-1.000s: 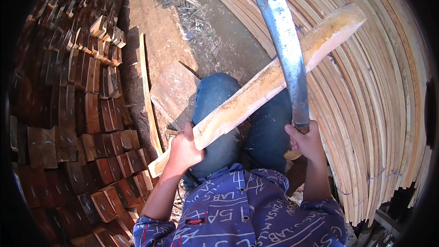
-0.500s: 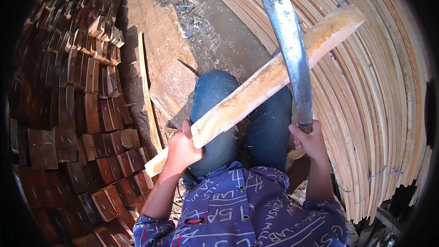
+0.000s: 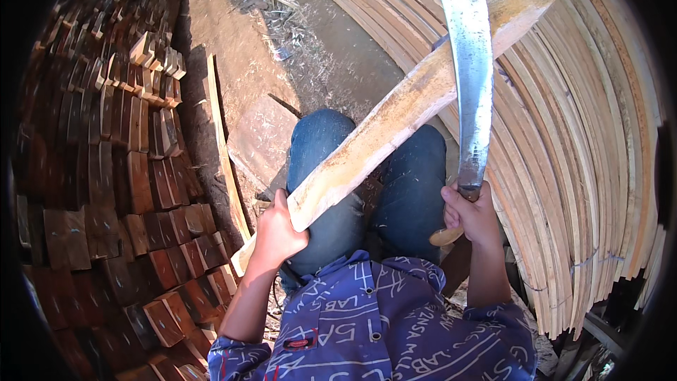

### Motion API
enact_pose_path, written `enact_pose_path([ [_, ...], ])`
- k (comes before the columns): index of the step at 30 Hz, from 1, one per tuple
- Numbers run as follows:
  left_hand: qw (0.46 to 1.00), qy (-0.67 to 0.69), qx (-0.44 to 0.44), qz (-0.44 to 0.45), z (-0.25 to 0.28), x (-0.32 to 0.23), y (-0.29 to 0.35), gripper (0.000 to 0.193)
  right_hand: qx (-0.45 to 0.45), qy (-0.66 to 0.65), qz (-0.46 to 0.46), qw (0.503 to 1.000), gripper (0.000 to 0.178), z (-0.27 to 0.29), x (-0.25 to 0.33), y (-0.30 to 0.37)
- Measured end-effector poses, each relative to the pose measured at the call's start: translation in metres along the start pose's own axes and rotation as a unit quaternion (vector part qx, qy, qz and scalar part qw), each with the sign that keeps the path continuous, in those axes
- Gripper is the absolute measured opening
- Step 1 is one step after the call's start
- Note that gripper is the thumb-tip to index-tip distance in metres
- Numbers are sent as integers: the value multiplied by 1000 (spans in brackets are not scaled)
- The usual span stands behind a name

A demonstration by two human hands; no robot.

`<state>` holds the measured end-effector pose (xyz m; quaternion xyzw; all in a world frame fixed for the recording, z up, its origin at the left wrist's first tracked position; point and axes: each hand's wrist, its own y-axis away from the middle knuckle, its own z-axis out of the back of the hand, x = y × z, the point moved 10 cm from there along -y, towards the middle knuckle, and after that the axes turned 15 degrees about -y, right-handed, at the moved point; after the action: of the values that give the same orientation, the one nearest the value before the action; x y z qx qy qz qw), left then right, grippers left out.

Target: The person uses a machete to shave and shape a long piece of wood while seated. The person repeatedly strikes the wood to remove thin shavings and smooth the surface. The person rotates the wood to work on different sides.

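My left hand (image 3: pixel 279 231) is closed around the near end of a rough wooden plank (image 3: pixel 402 116), which slants up to the right above my knees. In my right hand (image 3: pixel 468 213) is the wooden handle (image 3: pixel 447 236) of a machete, its end sticking out below my fingers. The long, slightly curved blade of the machete (image 3: pixel 474 77) stands up and passes in front of the plank's far part; whether it touches the wood I cannot tell. Part of the handle is hidden by my fingers.
Stacks of dark wooden blocks (image 3: pixel 144 183) fill the left side. On the right lie bundles of long pale wooden strips (image 3: pixel 564 169). A thin strip of wood (image 3: pixel 224 148) and a flat slab (image 3: pixel 262 137) lie on the ground ahead, with wood shavings (image 3: pixel 296 28) beyond.
The machete has tilted, its blade swinging a little right, and more of its handle shows. The plank's far end has risen slightly and moved left; my left hand still grips it.
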<state>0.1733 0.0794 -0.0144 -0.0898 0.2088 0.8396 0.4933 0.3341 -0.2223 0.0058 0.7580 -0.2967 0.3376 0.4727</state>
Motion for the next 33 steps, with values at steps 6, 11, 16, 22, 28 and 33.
enact_pose_path([
  [6,999,-31,-3,-5,2,0,-1,37,-50,51,33,997,22,22,2,-7],
  [11,999,-25,-17,-13,9,-2,0,34,-38,46,39,997,21,32,6,-4],
  [16,1000,-8,-26,-10,1,-9,0,31,-26,-38,71,996,24,15,20,4],
  [22,999,-43,-27,-12,9,-7,0,30,89,233,-52,967,24,-19,-39,3],
  [28,1000,-17,-21,-11,4,-3,-2,30,105,281,-57,952,33,-35,-32,11],
  [33,999,23,-20,-16,-4,3,-1,35,4,147,-7,989,22,-9,9,-4],
])
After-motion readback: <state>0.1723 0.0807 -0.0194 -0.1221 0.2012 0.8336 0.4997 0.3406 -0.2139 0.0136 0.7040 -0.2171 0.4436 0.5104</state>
